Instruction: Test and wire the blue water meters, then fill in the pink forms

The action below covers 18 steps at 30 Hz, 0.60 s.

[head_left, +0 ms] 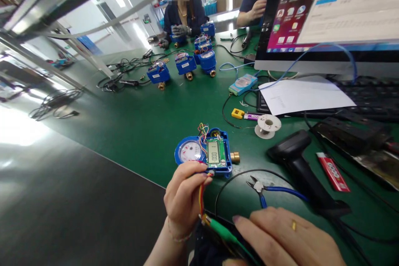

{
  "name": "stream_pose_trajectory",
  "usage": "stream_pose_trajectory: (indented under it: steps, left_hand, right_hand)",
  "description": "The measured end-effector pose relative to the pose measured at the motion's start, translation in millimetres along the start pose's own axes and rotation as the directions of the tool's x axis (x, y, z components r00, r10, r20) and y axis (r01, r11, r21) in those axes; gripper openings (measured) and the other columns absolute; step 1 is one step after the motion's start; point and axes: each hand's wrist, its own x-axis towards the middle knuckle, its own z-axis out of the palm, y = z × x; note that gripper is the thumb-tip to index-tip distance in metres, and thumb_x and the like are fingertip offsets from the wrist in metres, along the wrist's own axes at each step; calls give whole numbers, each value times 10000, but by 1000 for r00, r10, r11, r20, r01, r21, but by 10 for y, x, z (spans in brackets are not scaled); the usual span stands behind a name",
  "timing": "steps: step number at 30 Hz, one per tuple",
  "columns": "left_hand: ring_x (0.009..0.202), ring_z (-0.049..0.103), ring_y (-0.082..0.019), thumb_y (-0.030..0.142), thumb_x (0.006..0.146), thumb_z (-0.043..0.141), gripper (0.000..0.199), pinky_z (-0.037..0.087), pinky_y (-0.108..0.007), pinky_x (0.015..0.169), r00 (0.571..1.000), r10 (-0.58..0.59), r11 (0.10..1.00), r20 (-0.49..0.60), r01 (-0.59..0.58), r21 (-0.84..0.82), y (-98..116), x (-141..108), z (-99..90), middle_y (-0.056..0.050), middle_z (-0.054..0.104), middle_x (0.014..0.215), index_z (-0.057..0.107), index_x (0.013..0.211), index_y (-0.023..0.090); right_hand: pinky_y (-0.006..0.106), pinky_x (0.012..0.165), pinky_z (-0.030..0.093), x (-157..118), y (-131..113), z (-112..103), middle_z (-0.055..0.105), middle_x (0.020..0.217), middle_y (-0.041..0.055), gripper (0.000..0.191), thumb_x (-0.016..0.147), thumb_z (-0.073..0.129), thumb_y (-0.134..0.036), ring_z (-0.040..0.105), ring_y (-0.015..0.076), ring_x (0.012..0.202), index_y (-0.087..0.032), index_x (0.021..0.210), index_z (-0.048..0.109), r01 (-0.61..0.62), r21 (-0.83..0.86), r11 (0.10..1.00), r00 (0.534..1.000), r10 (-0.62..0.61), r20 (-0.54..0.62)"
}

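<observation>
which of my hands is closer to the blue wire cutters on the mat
Right. Your right hand lies just below the blue wire cutters, near their handles. Your left hand is farther to their left, pinching wires by the water meter.

Bare green tabletop (149, 124) lies open at nine to twelve o'clock of the water meter (205, 152); cutters (260, 187), scanner (299, 166) and spool (267, 125) crowd three o'clock.

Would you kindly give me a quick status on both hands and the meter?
Left hand pinching red and yellow wires. Right hand on green clip. Blue meter open on mat. Cutters alongside.
</observation>
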Motion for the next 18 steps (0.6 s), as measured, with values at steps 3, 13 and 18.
stream_pose_trajectory:
  steps: [3, 13, 18]
  left_hand:
    - [805, 590, -135, -19, 738, 570, 198, 513, -291, 705, 987, -158, 986, 21, 159, -47, -47, 21, 50, -38, 615, 867, 557, 852, 143]
    - [674, 571, -87, 53, 769, 554, 123, 462, -210, 655, 913, -372, 927, 168, 357, 116, -53, 207, 84, 14, 602, 726, 570, 765, 175]
    - [689, 564, -84, 43, 765, 543, 135, 447, -208, 654, 915, -366, 927, 172, 343, 150, -52, 224, 96, 20, 593, 731, 561, 759, 177]
  right_hand:
    - [256, 523, 401, -122, 47, 33, 578, 662, 4, 248, 932, 410, -302, 546, 107, 565, -166, 816, 582, -41, 11, 999, 998, 40, 48]
    - [239, 559, 416, -376, 101, 8, 584, 721, 25, 236, 929, 383, -211, 559, 117, 640, -136, 842, 589, -129, 95, 987, 969, 105, 225]
    - [249, 572, 408, -400, 119, -23, 587, 717, 21, 236, 928, 386, -196, 564, 124, 655, -147, 826, 593, -153, 70, 986, 969, 136, 209]
